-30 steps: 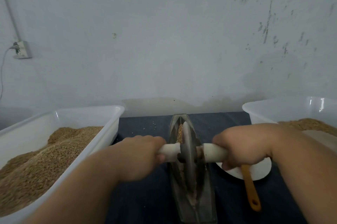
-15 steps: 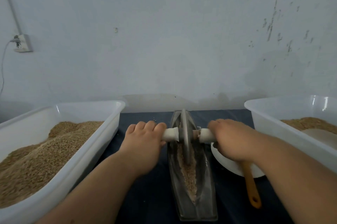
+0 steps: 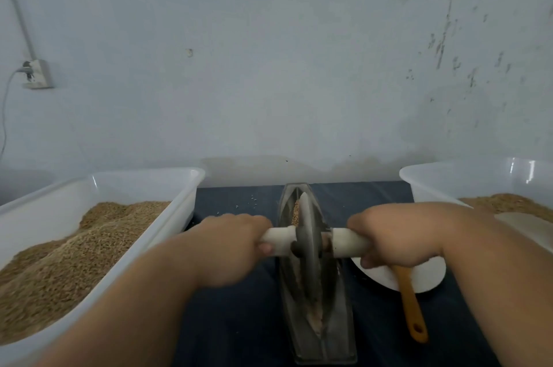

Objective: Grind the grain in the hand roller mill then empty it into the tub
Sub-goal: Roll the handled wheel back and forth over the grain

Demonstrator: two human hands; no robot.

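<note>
A grey metal boat-shaped trough (image 3: 338,333) lies lengthwise on the dark table, with brown grain (image 3: 296,212) in its groove. A metal roller wheel (image 3: 308,244) stands upright in the groove near its middle. My left hand (image 3: 233,244) is closed around the white left handle (image 3: 279,239), and my right hand (image 3: 395,238) around the white right handle (image 3: 348,242). A white tub (image 3: 143,184) heaped with grain stands at the left. Another white tub (image 3: 434,178) with a lower layer of brown material is at the right.
A white bowl (image 3: 428,277) sits right of the trough, partly under my right hand, with an orange-handled utensil (image 3: 411,310) resting in it. A few loose grains (image 3: 254,202) lie on the dark table (image 3: 239,321). A wall socket (image 3: 37,73) with a cable is on the wall.
The wheel rolled to the far end of the trough half a second ago and has now come back toward me to about the middle. Both hands kept their hold on the handles.
</note>
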